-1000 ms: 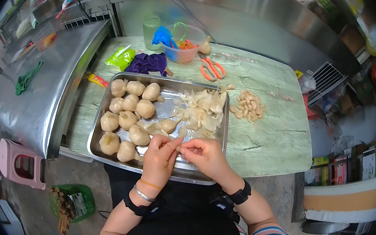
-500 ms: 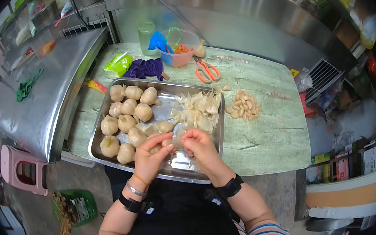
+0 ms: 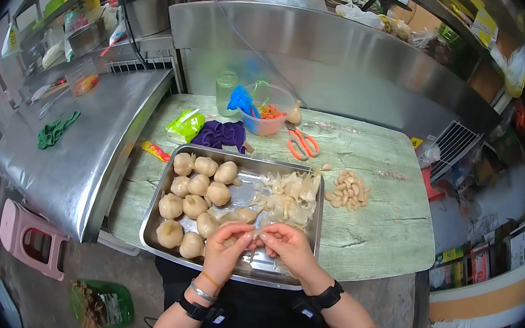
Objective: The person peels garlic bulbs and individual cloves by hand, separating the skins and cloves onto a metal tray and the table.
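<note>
My left hand point(image 3: 226, 245) and my right hand point(image 3: 289, 246) meet above the front of a metal tray point(image 3: 156, 217), fingertips pinched together on a small pale piece, seemingly a garlic clove point(image 3: 257, 234), mostly hidden by the fingers. Whole garlic bulbs point(image 3: 195, 206) fill the tray's left side. Loose papery garlic skins point(image 3: 291, 196) are heaped at its back right. Peeled cloves point(image 3: 348, 191) lie in a pile on the table, right of the tray.
On the green table point(image 3: 384, 230) behind the tray are orange-handled pliers point(image 3: 303, 145), a purple cloth point(image 3: 222, 134), a green packet point(image 3: 185, 125), a plastic bowl point(image 3: 270, 126) and a green glass point(image 3: 225, 92). A steel counter point(image 3: 76, 149) stands left, a pink stool point(image 3: 34, 238) below it.
The view has tilted up, so the table sits lower in it. My hands, apart half a second ago with a piece in the left, have come together at the fingertips.
</note>
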The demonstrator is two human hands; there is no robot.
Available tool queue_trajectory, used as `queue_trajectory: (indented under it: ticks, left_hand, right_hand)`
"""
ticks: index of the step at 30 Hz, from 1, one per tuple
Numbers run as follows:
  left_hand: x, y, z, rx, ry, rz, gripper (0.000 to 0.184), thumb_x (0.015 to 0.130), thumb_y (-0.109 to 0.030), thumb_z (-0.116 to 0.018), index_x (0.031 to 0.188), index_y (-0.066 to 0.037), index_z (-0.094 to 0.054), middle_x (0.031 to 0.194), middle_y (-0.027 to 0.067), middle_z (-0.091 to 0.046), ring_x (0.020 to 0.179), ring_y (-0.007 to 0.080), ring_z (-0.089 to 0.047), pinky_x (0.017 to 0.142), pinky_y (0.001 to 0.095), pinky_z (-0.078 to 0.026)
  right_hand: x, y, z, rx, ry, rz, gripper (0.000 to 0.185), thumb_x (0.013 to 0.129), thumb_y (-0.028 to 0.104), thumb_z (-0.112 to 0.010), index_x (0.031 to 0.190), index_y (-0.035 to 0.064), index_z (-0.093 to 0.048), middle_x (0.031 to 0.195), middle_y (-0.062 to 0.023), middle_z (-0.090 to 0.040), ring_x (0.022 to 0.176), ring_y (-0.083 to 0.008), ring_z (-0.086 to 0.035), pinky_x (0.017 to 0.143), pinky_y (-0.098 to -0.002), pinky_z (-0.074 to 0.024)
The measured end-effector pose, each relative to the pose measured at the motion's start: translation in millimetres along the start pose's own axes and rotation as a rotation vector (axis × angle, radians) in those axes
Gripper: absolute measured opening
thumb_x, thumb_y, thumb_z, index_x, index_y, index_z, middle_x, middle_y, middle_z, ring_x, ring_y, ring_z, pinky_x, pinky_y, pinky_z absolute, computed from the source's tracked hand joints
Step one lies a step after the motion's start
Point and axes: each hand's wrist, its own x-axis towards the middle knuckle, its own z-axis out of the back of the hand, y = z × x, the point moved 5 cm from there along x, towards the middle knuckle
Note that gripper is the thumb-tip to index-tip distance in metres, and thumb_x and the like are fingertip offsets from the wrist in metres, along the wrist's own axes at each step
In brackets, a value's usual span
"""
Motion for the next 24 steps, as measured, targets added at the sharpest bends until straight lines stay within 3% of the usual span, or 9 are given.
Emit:
queue_trajectory:
  ticks: [3, 6, 9, 10, 17, 22, 24]
  left_hand:
    - [-2.0, 0.9, 2.3, 0.136, 0.002, -0.084, 0.014, 0.087, -0.003, -0.061, 0.099, 0.004, -0.062, 0.101, 0.0079, -0.057, 0.082, 0.0127, -0.061, 0.070, 0.0231, -0.053]
    - [-3.1, 3.8, 1.3, 0.095, -0.062, 0.034, 0.015, 0.089, -0.007, -0.059, 0.102, 0.002, -0.060, 0.087, 0.0067, -0.063, 0.075, 0.0122, -0.063, 0.067, 0.0234, -0.054]
    - [-1.9, 10.0, 1.6, 0.118, -0.045, 0.090, 0.015, 0.089, -0.007, -0.060, 0.101, 0.002, -0.060, 0.086, 0.0063, -0.063, 0.075, 0.0118, -0.063, 0.067, 0.0233, -0.053]
    - [-2.2, 10.7, 2.0, 0.108, -0.054, 0.104, 0.016, 0.089, -0.008, -0.061, 0.101, 0.002, -0.060, 0.085, 0.0058, -0.063, 0.073, 0.0112, -0.062, 0.066, 0.0232, -0.053]
    - [1.2, 15.8, 0.8, -0.075, 0.025, 0.216, 0.018, 0.091, -0.012, -0.059, 0.103, 0.001, -0.061, 0.083, 0.0049, -0.063, 0.069, 0.0096, -0.061, 0.064, 0.0229, -0.053]
    - [-1.1, 8.2, -10.0, 0.209, 0.136, 0.177, 0.022, 0.095, -0.015, -0.052, 0.106, 0.002, -0.061, 0.073, 0.0031, -0.059, 0.063, 0.0091, -0.056, 0.059, 0.0209, -0.048]
    - [-0.3, 12.0, -5.8, 0.153, 0.145, 0.232, 0.024, 0.096, -0.018, -0.049, 0.104, 0.002, -0.061, 0.070, 0.0022, -0.056, 0.061, 0.0087, -0.053, 0.056, 0.0208, -0.045]
  right_hand:
    - [-3.3, 1.3, -4.5, -0.023, -0.016, 0.054, 0.017, 0.088, 0.011, -0.061, 0.099, -0.0011, -0.061, 0.080, -0.0014, -0.064, 0.067, -0.0036, -0.056, 0.056, -0.0172, -0.0432]
    - [-4.1, -2.3, 0.7, -0.104, -0.057, 0.071, 0.011, 0.086, 0.006, -0.061, 0.095, -0.0014, -0.061, 0.078, -0.0013, -0.063, 0.066, -0.0033, -0.056, 0.056, -0.0170, -0.0439]
    - [-3.8, -2.6, 1.3, -0.124, -0.092, 0.084, 0.006, 0.084, 0.001, -0.061, 0.089, -0.0005, -0.060, 0.076, -0.0007, -0.062, 0.063, -0.0029, -0.056, 0.055, -0.0163, -0.0436]
    - [-5.3, 3.0, -3.8, -0.147, -0.114, 0.101, 0.004, 0.084, -0.002, -0.059, 0.087, -0.0008, -0.058, 0.069, 0.0014, -0.057, 0.058, -0.0008, -0.050, 0.052, -0.0167, -0.0389]
    - [-2.7, -2.2, 0.3, -0.128, -0.050, 0.083, 0.004, 0.083, 0.001, -0.061, 0.083, 0.0011, -0.057, 0.073, 0.0003, -0.060, 0.063, -0.0016, -0.055, 0.055, -0.0160, -0.0433]
    - [-7.0, 11.0, -8.3, -0.097, -0.053, 0.121, 0.004, 0.084, 0.001, -0.061, 0.083, 0.0013, -0.057, 0.073, 0.0011, -0.059, 0.061, -0.0008, -0.052, 0.053, -0.0162, -0.0412]
    - [-7.2, 9.3, -7.6, -0.104, -0.034, 0.121, 0.004, 0.083, 0.001, -0.061, 0.084, 0.0014, -0.058, 0.073, 0.0014, -0.059, 0.062, -0.0009, -0.052, 0.054, -0.0163, -0.0413]
